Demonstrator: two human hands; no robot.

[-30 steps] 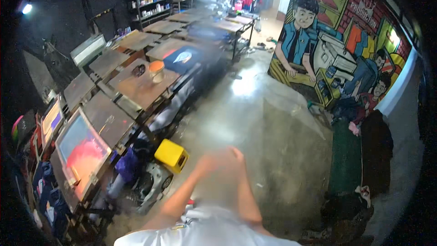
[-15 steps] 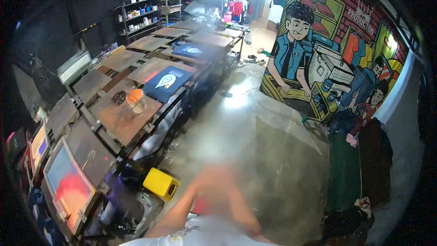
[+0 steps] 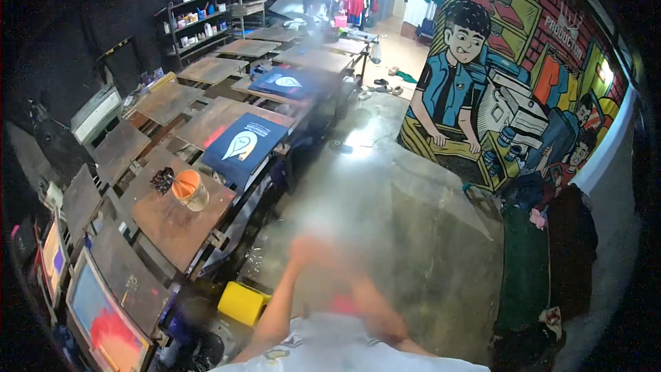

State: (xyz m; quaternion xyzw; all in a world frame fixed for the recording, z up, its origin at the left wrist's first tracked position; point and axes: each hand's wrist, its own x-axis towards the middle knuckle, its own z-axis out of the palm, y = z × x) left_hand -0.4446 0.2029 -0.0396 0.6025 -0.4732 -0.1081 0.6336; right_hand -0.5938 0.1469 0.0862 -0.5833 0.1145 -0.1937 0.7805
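In front of my body, above the grey floor, my left hand [image 3: 307, 251] and my right hand [image 3: 340, 259] are close together. Both are badly blurred, so their fingers and anything between them cannot be made out. A pink-red patch [image 3: 343, 304] shows between my forearms; its kind is unclear. On the table to the left stands a tub of orange paint [image 3: 196, 198] with a stick or handle in it. Beside the tub lies a dark clump [image 3: 162, 179]. Farther back, a navy printed shirt [image 3: 242, 146] lies flat on a board, and a second navy shirt [image 3: 284, 83] lies beyond it.
A screen-printing frame [image 3: 81, 277] with red and orange ink leans at the lower left. Next to the table's lower edge sits a yellow crate [image 3: 241, 304]. Shelves of containers [image 3: 200, 22] stand behind. At right are a painted mural wall [image 3: 451, 107] and dark cloth piles [image 3: 523, 269].
The view has shifted, with the tub and shirts now lower and farther left. My hands remain close together in front of me, slightly higher in the picture, and still blurred.
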